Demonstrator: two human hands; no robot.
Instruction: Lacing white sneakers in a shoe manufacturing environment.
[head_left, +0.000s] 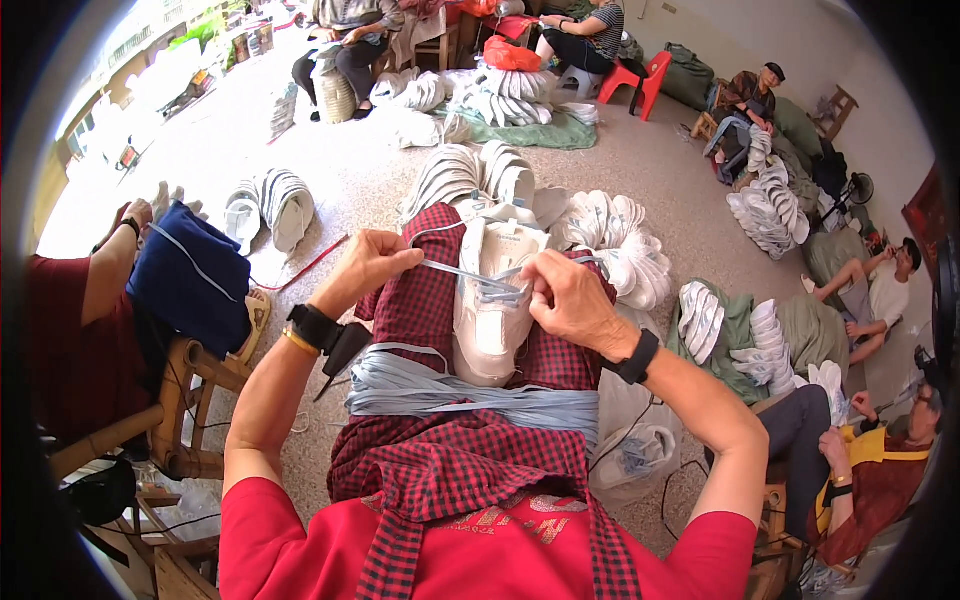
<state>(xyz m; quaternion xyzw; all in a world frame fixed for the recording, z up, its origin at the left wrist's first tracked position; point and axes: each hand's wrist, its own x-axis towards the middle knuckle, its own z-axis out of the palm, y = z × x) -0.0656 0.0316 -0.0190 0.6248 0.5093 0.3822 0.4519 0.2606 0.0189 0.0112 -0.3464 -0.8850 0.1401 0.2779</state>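
A white sneaker [482, 335] lies on my lap between my thighs, its toe toward me. Pale blue-grey shoelace [452, 269] runs across its upper in several rows. To the left of the shoe, my left hand [368, 268] pinches one stretch of the lace and holds it taut. My right hand [578, 305] is closed at the shoe's right edge, fingers curled on the lace by the eyelets. Across my lap, nearer my body, lies a thick bundle of blue-grey laces [470, 392] over a red-and-black checked apron [450, 455].
Beyond my knees stand rows of white shoe uppers [450, 180] and a fanned pile of shoes [615, 240]. A clear bag with a shoe [640, 455] sits by my right leg. People sit close on both sides; a bamboo chair [185, 410] is at left. Others work further off.
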